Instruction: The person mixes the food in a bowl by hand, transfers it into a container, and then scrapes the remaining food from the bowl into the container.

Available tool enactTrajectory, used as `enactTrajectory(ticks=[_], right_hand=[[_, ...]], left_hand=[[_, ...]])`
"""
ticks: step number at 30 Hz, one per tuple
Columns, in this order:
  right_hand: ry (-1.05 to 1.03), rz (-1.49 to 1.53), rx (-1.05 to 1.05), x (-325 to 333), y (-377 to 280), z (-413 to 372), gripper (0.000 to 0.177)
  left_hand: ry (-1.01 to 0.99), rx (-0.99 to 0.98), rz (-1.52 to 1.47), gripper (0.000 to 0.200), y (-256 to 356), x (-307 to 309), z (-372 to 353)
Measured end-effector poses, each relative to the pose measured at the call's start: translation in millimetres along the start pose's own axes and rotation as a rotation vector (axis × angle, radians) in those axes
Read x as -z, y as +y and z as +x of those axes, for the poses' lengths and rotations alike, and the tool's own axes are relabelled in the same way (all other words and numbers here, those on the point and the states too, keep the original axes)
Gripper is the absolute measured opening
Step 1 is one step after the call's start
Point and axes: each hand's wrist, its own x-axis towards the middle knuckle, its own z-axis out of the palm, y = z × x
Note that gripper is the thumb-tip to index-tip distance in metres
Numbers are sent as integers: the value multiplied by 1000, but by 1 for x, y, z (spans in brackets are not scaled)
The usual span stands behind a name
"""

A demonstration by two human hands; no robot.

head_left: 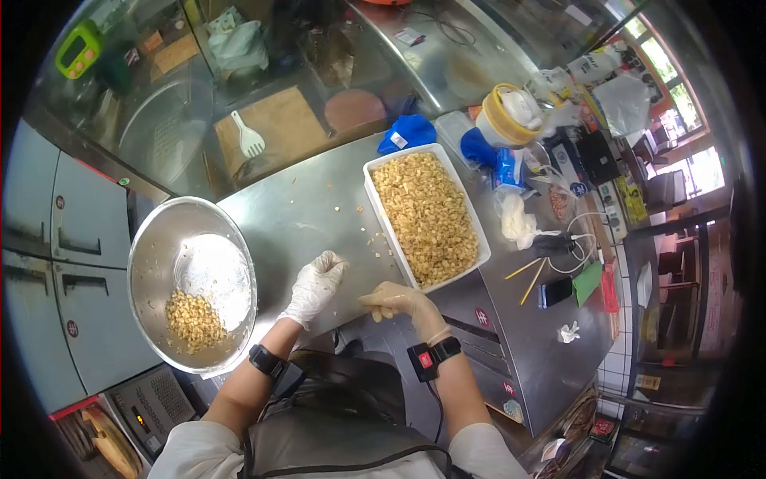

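My left hand (pixel 320 283), in a white glove, hovers at the front edge of the steel table (pixel 299 203) with its fingers curled closed. Beside it my right hand (pixel 401 304) wears a thin translucent glove; its fingers are bent together and point left. I cannot make out anything held in either hand. A white rectangular tub (pixel 372 188) full of small pale-brown diced pieces (pixel 427 219) stands just beyond my right hand. To the left, a large metal bowl (pixel 152 259) holds a smaller heap of similar diced pieces (pixel 194 321).
Loose crumbs (pixel 378 239) lie left of the tub. A blue cloth-like item (pixel 407 132) sits behind it. At right are a yellow-and-white bucket (pixel 508 116), a phone (pixel 555 293), yellow sticks (pixel 527 275) and cables. A white slotted spoon (pixel 250 140) rests on a board (pixel 287 120) behind.
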Motion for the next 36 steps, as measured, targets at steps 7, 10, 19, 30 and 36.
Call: enactTrajectory(ticks=[7,10,19,30,36], right_hand=[[-215,19,-32,16,2,-5,52],[-227,18,-111,15,-2,-5,51],[-343,-163,-203,10,16,-9,51],[-407,-121,-268,12,64,-27,58],[-307,-122,-231,6,27,-34,53]], left_hand=[[41,68,48,18,5,-2,7],[183,-72,246,16,1,-10,14],[228,-474,629,27,-3,-71,87],[377,-423,529,11,-15,-97,97],[444,-620,498,23,-23,-43,82]])
